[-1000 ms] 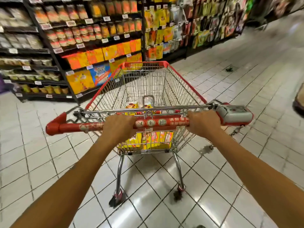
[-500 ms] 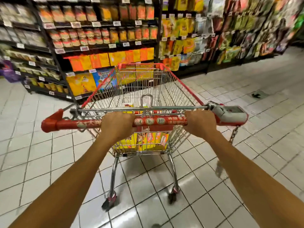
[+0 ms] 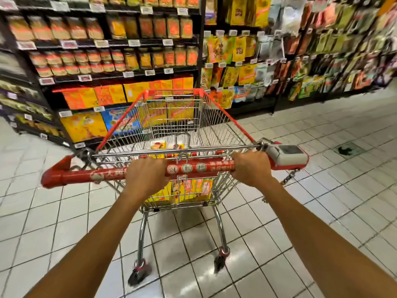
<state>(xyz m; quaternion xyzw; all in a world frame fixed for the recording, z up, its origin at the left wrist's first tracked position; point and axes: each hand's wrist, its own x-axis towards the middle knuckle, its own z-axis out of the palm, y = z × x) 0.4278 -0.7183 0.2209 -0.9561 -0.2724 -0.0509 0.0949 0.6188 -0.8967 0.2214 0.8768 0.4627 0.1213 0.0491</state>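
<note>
Blurred shelves [image 3: 120, 67] of packets stand ahead across the white tiled floor [image 3: 322, 190]; you cannot read their labels. Your left hand [image 3: 146, 177] and right hand [image 3: 251, 166] both curl over the cart's red handle bar [image 3: 193, 167], fingertips hidden beneath it. The bar runs left to right before you; the wire basket [image 3: 171, 125] points away toward the shelves. Yellow packs [image 3: 189, 188] lie inside, partly masked.

One head-worn wide-angle view, aimed forward and down. Cart handle [image 3: 189, 168] sits close, mid-frame; basket [image 3: 228, 117] runs away from lens toward shelves [image 3: 133, 43] across the top edge. Tiled floor [image 3: 343, 190] fills bottom and right side.
</note>
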